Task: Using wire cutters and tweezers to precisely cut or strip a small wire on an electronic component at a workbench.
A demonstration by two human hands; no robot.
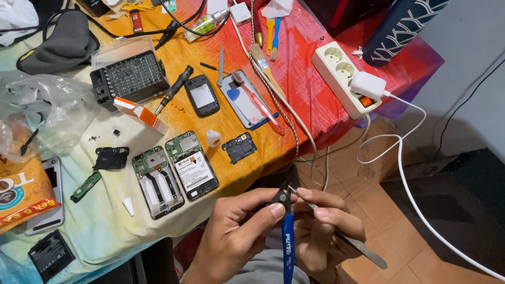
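Observation:
My left hand grips small cutting pliers with blue handles, jaws pointing up. My right hand holds metal tweezers whose tips meet the plier jaws just off the table's front edge. Whatever sits between the tips is too small to make out. On the table lie two opened phones side by side with their boards and battery bare, a small black circuit board and a white pick.
A screwdriver bit case, black screwdriver, small black phone, grey back cover with red and blue tools, brushes, power strip with white charger and cable, plastic bag, loose battery.

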